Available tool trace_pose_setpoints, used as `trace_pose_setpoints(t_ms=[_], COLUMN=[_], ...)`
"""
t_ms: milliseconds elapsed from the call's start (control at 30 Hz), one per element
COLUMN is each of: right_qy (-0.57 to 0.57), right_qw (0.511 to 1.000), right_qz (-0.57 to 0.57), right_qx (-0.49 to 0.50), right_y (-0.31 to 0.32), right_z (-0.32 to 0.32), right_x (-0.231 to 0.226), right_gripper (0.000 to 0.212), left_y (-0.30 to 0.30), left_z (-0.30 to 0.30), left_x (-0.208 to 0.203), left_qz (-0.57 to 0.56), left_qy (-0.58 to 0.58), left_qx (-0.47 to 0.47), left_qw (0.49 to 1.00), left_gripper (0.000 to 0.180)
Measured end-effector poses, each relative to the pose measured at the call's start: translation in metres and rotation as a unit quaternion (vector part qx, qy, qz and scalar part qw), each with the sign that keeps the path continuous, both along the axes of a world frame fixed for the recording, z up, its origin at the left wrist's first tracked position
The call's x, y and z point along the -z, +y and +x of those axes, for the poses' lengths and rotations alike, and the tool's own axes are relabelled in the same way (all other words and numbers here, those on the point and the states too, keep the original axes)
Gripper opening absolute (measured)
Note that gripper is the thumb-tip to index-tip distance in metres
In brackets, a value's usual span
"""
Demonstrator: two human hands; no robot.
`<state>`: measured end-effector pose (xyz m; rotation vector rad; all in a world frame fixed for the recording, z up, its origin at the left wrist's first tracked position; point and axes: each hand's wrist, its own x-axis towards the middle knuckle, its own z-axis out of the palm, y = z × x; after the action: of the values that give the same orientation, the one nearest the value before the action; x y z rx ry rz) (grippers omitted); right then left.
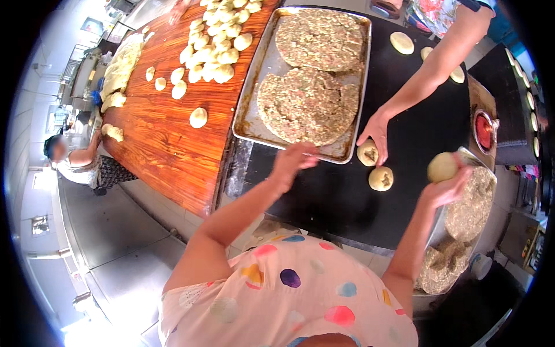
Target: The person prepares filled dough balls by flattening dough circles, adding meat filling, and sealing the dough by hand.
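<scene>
My right hand [450, 189] holds a pale dough round [442, 167], blurred by motion, up beside the right-hand tray. My left hand [293, 165] reaches over the near rim of a large metal tray [245, 118]. Its fingers are bunched together at the edge of the front mound of minced filling [306, 107]; whatever is between them is hidden. Two dough balls with filling showing in their tops, one farther [367, 154] and one nearer [380, 178], sit on the black surface between my hands. A co-worker's hand [377, 132] touches the farther one.
Left stands a wooden table [156, 144] with many dough balls [217, 43] and a long dough mass [121, 66]. A second tray of filling [469, 205] is on my right, near a bowl of red stuff [484, 130]. Flat dough rounds [402, 43] lie farther back. Another person [84, 159] stands far left.
</scene>
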<state>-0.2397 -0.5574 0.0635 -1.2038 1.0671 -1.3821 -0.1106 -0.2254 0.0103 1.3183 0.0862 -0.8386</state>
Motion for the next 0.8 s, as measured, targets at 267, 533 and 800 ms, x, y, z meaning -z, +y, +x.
trace_pose_setpoints(t_ms=[267, 533, 800], right_qy=[0.448, 0.496, 0.474], right_qw=[0.84, 0.816, 0.855], right_qz=[-0.301, -0.15, -0.145], right_qx=[-0.048, -0.254, -0.151], right_y=[-0.064, 0.278, 0.355], right_z=[-0.011, -0.106, 0.012], right_x=[0.083, 0.125, 0.181], right_gripper=[0.033, 0.059, 0.056], left_y=[0.256, 0.38, 0.355], left_z=[0.181, 0.311, 0.349], left_x=[0.087, 0.156, 0.117], left_qz=[0.502, 0.482, 0.404], left_qy=[-0.27, -0.094, -0.081], left_qx=[-0.281, -0.287, -0.112], left_qw=[0.772, 0.823, 0.904], left_gripper=[0.021, 0.04, 0.039])
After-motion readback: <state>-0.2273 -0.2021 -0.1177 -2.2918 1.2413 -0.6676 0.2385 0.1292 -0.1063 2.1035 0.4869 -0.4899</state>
